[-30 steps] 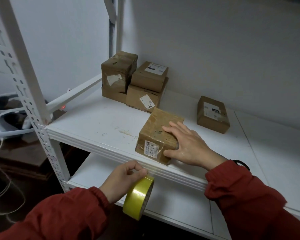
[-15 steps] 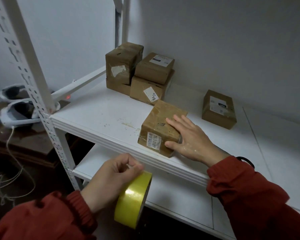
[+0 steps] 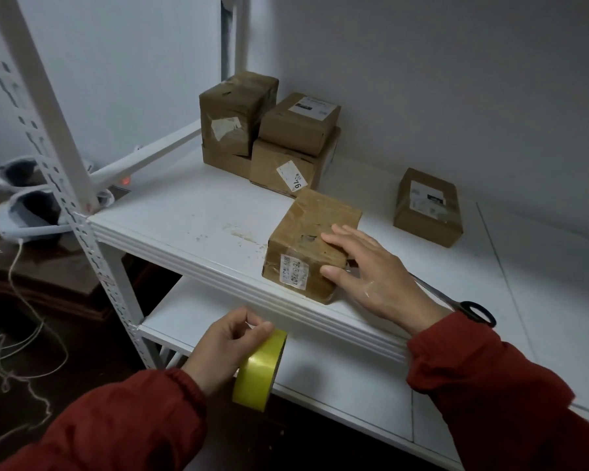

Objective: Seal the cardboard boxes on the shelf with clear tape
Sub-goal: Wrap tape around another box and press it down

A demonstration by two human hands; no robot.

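Brown cardboard box point(image 3: 306, 239) with a white label sits at the near edge of the white metal shelf point(image 3: 191, 215). Right hand point(image 3: 374, 277) rests on it, fingers straight, holding nothing. Left hand point(image 3: 225, 345) grips a yellow roll of tape point(image 3: 257, 372) below the shelf edge. Stacked cardboard boxes point(image 3: 269, 130) stand far left.

Right of the front box point(image 3: 306, 226), the scissors point(image 3: 436, 291) lie half hidden behind the right hand point(image 3: 378, 277); below it, the left hand point(image 3: 225, 348) covers part of the tape roll point(image 3: 261, 372).
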